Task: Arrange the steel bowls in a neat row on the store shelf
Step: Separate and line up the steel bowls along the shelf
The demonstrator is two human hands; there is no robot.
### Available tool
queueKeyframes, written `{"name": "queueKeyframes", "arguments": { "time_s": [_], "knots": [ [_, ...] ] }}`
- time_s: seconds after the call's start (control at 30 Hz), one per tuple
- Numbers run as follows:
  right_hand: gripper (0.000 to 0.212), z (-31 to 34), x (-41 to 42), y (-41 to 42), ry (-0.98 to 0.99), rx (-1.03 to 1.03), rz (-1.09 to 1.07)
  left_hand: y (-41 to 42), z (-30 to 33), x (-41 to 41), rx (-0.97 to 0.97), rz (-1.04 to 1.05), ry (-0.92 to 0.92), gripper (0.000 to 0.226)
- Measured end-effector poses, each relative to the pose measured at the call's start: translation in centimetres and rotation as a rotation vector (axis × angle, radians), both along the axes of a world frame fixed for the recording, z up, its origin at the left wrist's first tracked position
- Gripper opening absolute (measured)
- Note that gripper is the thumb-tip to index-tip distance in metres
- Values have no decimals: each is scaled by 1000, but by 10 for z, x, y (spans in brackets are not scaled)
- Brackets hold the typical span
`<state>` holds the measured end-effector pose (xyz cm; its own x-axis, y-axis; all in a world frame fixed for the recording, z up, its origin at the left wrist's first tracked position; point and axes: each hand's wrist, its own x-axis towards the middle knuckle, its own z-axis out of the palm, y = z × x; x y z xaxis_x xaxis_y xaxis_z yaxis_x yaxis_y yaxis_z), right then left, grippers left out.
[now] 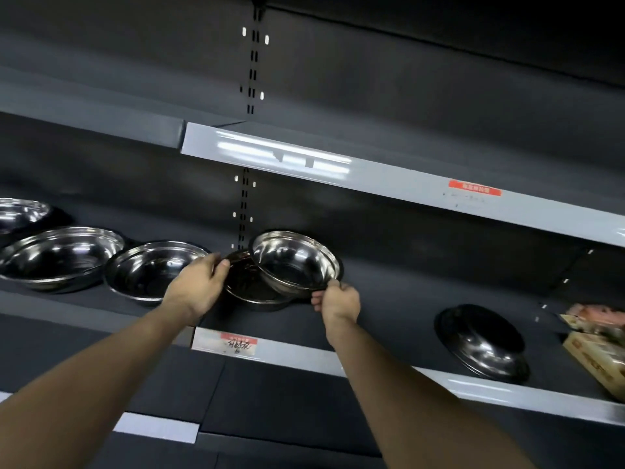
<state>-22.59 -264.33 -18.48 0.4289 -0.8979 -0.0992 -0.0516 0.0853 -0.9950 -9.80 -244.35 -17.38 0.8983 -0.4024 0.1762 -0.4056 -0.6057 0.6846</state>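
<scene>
Two shiny steel bowls overlap mid-shelf [389,319]. Right hand [338,301] pinches the tilted upper bowl [295,262]; left hand [196,286] grips the lower bowl [247,282].

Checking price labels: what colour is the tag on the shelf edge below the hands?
Red and white tag, seen in the head view.
</scene>
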Motion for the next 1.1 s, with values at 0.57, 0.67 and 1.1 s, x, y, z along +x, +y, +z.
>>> {"name": "queueKeyframes", "arguments": {
  "time_s": [0.57, 0.67, 1.1],
  "knots": [
    [25, -18, 46, 31, 129, 13, 81, 38, -6, 21, 40, 13, -21, 44],
    [34, -24, 42, 33, 165, 38, 79, 39, -7, 24, 24, 4, -27, 43],
    [25, -39, 11, 20, 286, 57, 88, 5, -10, 10, -24, -120, -84, 38]
  ]
}}
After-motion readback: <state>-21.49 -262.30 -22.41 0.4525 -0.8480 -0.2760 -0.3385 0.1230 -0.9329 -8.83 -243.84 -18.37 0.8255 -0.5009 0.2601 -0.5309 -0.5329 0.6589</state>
